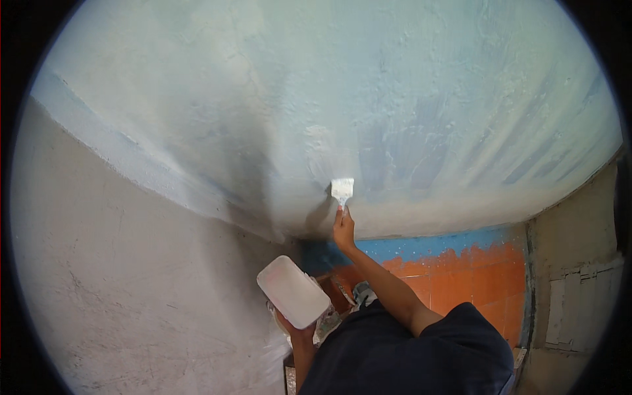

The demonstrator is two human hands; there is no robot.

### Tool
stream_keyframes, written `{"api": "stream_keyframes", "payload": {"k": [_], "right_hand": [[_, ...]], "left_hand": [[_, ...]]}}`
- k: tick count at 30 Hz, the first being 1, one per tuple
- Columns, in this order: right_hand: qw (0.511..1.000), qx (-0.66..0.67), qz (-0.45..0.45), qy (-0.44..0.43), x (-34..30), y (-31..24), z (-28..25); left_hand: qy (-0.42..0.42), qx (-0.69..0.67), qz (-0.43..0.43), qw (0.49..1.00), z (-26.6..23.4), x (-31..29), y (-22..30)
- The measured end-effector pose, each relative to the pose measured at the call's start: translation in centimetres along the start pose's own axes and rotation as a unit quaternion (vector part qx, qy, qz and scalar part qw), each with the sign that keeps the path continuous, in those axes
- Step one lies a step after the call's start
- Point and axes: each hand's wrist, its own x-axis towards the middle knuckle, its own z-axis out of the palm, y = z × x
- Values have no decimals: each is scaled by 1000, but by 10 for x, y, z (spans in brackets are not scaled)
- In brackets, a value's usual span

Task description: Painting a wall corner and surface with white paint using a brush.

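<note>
My right hand (343, 230) is closed round the handle of a flat paintbrush (342, 189), its bristles coated white and held up against the wall (408, 125). The wall is pale blue-green with white streaks and a rough, bumpy patch above the brush. Lower down on the left, my left hand (297, 327) grips a white rectangular tub (293, 291) from beneath. Pale paint seems to fill the tub, whose rounded rim tilts toward me. Most of the left hand's fingers are hidden under the tub.
A bare grey wall (131, 263) meets the painted one at the left corner. Below, the orange floor (461, 276) has a blue, paint-spotted band along the wall. Cluttered items (339, 296) lie beneath the tub. Grey panels (579, 303) stand at the right.
</note>
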Motion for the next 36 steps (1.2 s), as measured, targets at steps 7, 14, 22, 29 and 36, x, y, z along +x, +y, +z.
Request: {"api": "stream_keyframes", "payload": {"k": [7,14,22,29,36], "right_hand": [[949,107,283,-87,6,-34,20],[976,157,13,-150,-6,-183,16],[969,14,231,-87,-28,75,48],[958,139,223,-116,-14,-83,78],[992,90,54,-67,-15,-66,77]], "left_hand": [[34,6,33,999,-4,-12,8],[114,-30,46,992,-42,-42,11],[0,133,67,989,11,-42,16],[-107,-99,63,987,-57,-43,12],[-7,-7,77,997,-27,-46,17]]}}
